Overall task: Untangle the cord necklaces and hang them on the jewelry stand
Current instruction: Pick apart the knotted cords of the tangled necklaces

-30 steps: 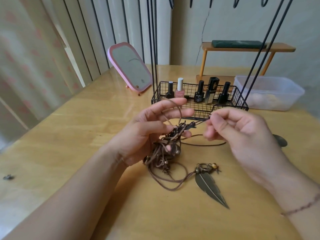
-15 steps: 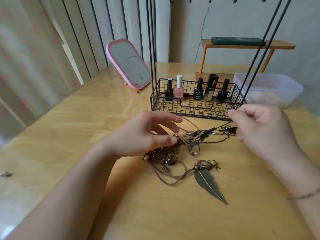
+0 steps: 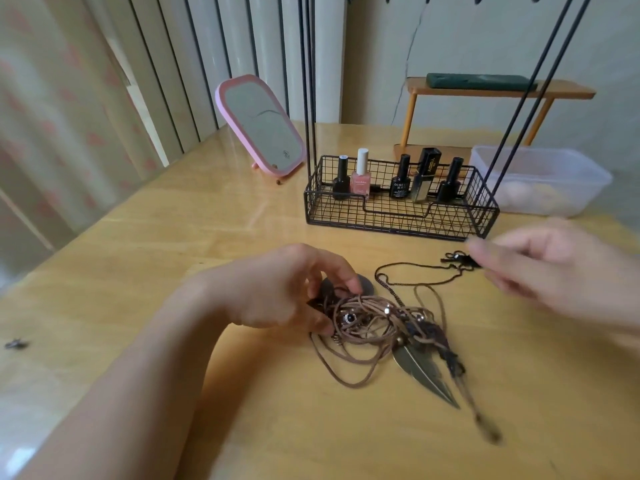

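Your left hand (image 3: pixel 287 289) rests on the tangle of cord necklaces (image 3: pixel 377 327) on the table (image 3: pixel 173 244), fingers curled and pinching the cords. Your right hand (image 3: pixel 554 271) is blurred; it seems to pinch the clasp of a thin dark cord (image 3: pixel 408 275), pulled out toward the wire basket (image 3: pixel 398 216). The basket, with nail polish bottles (image 3: pixel 362 174), stands just behind. A metal feather (image 3: pixel 422 372) lies in the tangle. A pink mirror (image 3: pixel 259 126) and a plastic box (image 3: pixel 540 181) stand farther back.

Five bottles (image 3: pixel 401 176) stand in the wire basket (image 3: pixel 398 216): four dark, one pink. Left of the basket leans one pink mirror (image 3: pixel 261 128); right of it sits one clear tub (image 3: pixel 540 181). One leaf pendant (image 3: pixel 420 370) lies in front.
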A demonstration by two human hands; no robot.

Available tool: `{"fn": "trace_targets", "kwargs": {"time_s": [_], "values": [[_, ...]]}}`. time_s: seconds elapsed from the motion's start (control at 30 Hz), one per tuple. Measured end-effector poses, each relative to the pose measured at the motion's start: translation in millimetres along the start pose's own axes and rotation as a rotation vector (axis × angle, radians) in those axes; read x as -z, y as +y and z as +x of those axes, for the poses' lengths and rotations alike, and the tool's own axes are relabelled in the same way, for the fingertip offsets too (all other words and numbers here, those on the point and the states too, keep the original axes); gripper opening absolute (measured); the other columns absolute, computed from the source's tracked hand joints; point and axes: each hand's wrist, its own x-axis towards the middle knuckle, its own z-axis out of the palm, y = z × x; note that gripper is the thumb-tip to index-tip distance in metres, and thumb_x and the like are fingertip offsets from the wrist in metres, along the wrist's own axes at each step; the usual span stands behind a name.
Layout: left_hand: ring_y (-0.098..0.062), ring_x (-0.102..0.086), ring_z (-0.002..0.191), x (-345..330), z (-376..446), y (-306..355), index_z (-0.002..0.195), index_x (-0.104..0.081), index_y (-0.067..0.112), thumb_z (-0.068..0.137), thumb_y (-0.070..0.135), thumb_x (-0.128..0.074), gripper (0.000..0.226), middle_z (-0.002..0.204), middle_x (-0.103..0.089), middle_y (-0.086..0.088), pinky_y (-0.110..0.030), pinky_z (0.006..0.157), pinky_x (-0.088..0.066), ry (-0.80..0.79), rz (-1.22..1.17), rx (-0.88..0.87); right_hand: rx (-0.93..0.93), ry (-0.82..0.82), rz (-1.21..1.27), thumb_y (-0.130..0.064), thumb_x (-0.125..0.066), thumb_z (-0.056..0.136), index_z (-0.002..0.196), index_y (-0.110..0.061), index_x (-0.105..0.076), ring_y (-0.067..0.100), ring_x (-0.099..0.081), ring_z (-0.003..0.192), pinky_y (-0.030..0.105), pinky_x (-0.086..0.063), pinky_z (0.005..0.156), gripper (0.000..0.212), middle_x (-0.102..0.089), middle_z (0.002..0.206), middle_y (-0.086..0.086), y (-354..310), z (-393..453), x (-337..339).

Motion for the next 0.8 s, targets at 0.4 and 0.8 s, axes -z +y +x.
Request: {"fn": "trace_targets", "kwargs": {"time_s": [0.4,0.8], "values": [[-0.031,-0.051,0.075,12.7,-8.5,1.1,0.098,-0.067,0.017,0.071,-0.007,-0.058,0.037,0.072,-0.052,0.005,-0.037,0.075,-0.048,0.242,-0.208,-0.207,0.212,-0.164,-0.434,-0.083,-0.038,0.074,0.088,-0.044,-0.067,0.000,-0.053,0.092,0.034,-0.049,0.078,0.051,-0.064,0.081,-0.016,-10.3,6.1,-55.2],[-0.030,-0.063,0.078,13.1,4.2,-15.1,0.086,-0.070,0.024,0.081,-0.015,-0.053,0.043,0.081,-0.058,0.000,-0.035,0.063,-0.060,0.816,-0.163,0.140,0.165,-0.142,-0.135,-0.069,-0.055,0.078,0.078,-0.030,-0.066,0.011,-0.061,0.075,0.034,-0.052,0.074,0.041,-0.067,0.081,-0.009,5.9,12.4,-33.8]]}}
